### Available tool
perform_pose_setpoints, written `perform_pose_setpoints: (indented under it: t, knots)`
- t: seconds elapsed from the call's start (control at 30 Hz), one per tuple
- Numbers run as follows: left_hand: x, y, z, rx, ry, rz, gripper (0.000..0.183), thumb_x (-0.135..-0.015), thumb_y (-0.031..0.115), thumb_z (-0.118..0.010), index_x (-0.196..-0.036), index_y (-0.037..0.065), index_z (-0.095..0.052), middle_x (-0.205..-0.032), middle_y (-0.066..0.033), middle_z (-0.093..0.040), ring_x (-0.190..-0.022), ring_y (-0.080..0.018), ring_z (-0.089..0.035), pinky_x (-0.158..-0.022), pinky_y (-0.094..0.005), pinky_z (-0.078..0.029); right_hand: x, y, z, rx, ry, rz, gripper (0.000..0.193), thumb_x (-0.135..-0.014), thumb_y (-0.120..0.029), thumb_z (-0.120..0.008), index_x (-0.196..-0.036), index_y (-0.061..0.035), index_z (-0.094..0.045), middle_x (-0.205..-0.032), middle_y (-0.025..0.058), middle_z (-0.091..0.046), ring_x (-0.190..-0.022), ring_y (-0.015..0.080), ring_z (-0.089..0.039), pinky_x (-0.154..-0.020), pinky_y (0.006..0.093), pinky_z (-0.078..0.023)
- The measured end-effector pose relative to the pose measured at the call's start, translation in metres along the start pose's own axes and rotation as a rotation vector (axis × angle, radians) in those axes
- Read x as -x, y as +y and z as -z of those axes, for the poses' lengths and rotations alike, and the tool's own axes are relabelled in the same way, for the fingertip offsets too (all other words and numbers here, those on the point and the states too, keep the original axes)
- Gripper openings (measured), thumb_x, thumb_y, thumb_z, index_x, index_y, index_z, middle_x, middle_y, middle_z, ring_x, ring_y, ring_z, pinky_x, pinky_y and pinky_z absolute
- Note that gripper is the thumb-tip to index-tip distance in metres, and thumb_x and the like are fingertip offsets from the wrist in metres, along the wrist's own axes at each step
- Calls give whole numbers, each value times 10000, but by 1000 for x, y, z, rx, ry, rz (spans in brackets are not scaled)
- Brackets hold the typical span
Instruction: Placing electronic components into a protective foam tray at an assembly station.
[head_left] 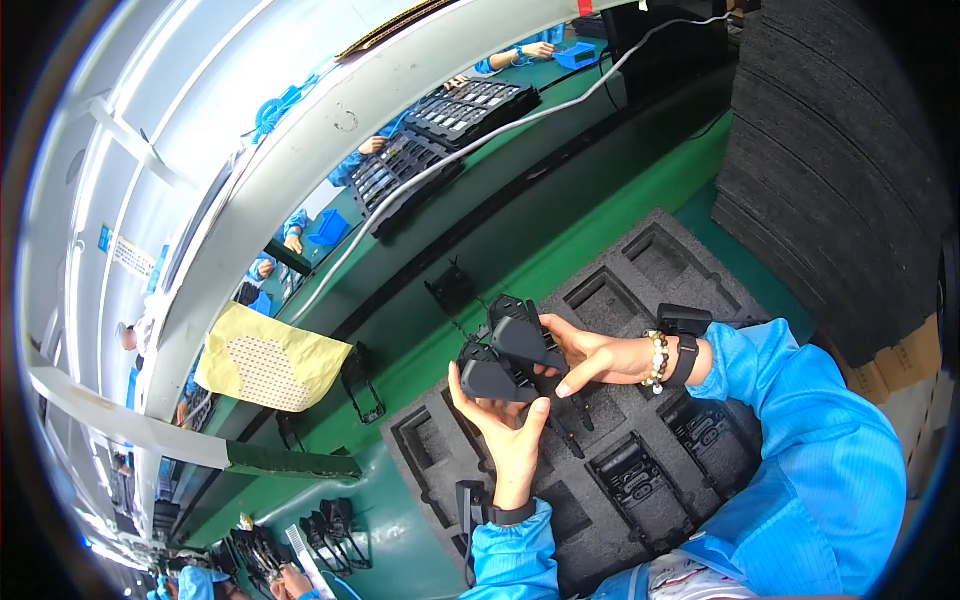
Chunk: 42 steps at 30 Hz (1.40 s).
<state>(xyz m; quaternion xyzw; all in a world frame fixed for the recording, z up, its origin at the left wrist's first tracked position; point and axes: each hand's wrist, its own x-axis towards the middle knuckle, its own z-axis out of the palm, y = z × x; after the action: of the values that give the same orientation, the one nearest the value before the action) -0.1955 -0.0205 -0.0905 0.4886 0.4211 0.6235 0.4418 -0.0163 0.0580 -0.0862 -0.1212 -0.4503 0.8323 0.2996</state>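
My left hand (513,440) is closed around a black plastic device (493,381) with a smooth rounded face and a thin dark part hanging below. Close beside it, my right hand (592,357) grips a similar black device (524,342), its fingers partly hidden behind the casing. Both devices are held tilted above a dark grey foam tray (620,400) with cut-out pockets. Black devices (637,480) sit in several pockets nearest me, and another device (705,425) lies in a pocket below my right forearm.
Stacked dark foam trays (830,180) rise at the right. A yellow perforated sheet (270,358) hangs at the left by a pale beam. Black frames (335,530) stand on the green bench at lower left. Beyond a grey cable (480,145), other people work around black parts trays (470,108).
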Motion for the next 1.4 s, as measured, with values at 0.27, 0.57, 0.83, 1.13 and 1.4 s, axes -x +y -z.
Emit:
perform_pose_setpoints:
  t: [0.27,0.57,0.83,1.13,1.4]
  knots:
    - [-1,-2,0,-4,-13,-16,1113,-773,33,-780,-1539,224,5,-1429,-185,-325,-1275,-308,-449,-1002,-442,-471,-1,5,5,-16,-22,-29,912,-812,50,-646,-1526,-147,-114,-1397,77,-328,-1266,197,-397,-1034,335,-409]
    - [-3,-17,17,185,53,109,867,-831,71,-739,-1510,118,-201,-1345,-130,-470,-1187,-234,-516,-1002,-417,-458,-6,6,4,63,-69,48,822,-943,-168,-630,-1544,-85,-74,-1450,110,-352,-1353,203,-371,-1140,345,-303]
    - [-9,-2,28,631,142,353,523,-921,503,-586,-1282,132,-509,-1152,-86,-572,-923,-218,-561,-821,-388,-485,-10,1,19,-242,59,45,464,-1063,-294,-386,-1397,27,-403,-1389,183,-492,-1323,275,-478,-1121,371,-399]
    - [-12,-3,22,295,253,174,369,-1011,182,-554,-1336,98,-402,-927,19,-527,-593,-32,-374,-495,-173,-307,-11,-3,28,-53,115,82,366,-1050,-254,-433,-1311,0,-468,-1304,138,-561,-1185,276,-598,-972,353,-521]
    - [-14,-11,27,345,273,129,178,-1015,185,-550,-1136,60,-512,-851,39,-460,-633,-38,-393,-491,-176,-306,-11,-3,27,-74,146,105,411,-1054,-225,-414,-1408,-17,-404,-1313,108,-556,-1157,253,-608,-949,374,-526]
